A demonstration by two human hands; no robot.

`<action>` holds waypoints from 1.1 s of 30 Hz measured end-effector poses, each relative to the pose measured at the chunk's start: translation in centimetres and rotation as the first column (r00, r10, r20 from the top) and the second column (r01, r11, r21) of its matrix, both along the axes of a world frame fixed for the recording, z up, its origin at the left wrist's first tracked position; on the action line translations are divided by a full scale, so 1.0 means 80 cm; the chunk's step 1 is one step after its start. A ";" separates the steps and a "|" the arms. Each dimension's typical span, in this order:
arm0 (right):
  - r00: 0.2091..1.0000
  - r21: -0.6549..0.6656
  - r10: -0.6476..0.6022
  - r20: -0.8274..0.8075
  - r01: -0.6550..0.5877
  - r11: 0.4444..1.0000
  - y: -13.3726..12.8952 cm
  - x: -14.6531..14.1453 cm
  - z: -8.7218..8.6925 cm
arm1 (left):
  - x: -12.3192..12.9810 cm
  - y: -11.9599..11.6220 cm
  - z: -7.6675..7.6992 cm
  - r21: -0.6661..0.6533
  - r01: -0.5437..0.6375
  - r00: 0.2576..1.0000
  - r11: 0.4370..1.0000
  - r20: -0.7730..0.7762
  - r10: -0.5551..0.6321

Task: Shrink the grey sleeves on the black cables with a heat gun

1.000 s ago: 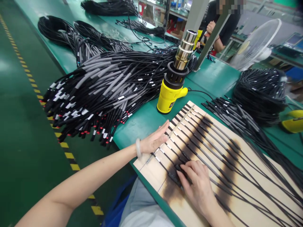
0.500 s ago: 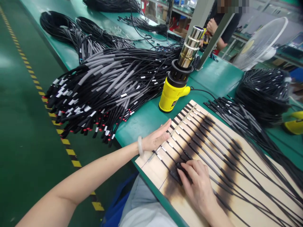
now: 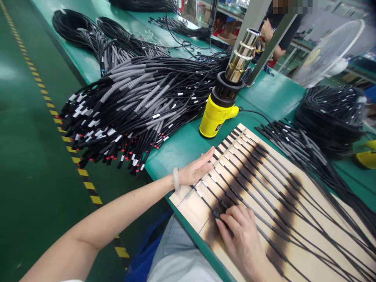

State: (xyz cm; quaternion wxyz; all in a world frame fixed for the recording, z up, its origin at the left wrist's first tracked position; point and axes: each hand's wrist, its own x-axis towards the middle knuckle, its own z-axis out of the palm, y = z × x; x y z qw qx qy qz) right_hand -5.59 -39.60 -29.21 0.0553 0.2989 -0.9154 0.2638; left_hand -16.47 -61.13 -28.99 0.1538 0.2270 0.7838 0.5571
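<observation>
A pale wooden board (image 3: 190, 219) with two scorched bands carries a row of black cables (image 3: 248, 192) with white labels, lying side by side. My left hand (image 3: 196, 169) rests flat on the cable ends along the board's left edge, its fingers stretched out together. Near the lower scorched band, my right hand (image 3: 239, 231) pinches a black cable, thumb and fingertips closed around it close to its thicker dark part. Beyond the board, a yellow heat gun (image 3: 216, 111) stands upright with its metal nozzle pointing up.
A large bundle of black and grey cables (image 3: 141, 94) hangs over the table's left edge. More cables (image 3: 329, 117) lie at the right, near a second yellow tool (image 3: 366, 156). A metal post (image 3: 268, 51), a white fan (image 3: 329, 55) and a person's hand (image 3: 266, 31) are at the back.
My right hand has shifted slightly left along the cables near the board's front edge. My left hand stays in place on the cable ends. The whole view has moved a little.
</observation>
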 end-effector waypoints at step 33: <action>0.962 0.015 -0.191 -0.195 0.198 0.980 0.034 -0.060 -0.007 | -0.019 -0.001 0.006 -0.157 0.031 1.000 0.987 -0.002 -0.031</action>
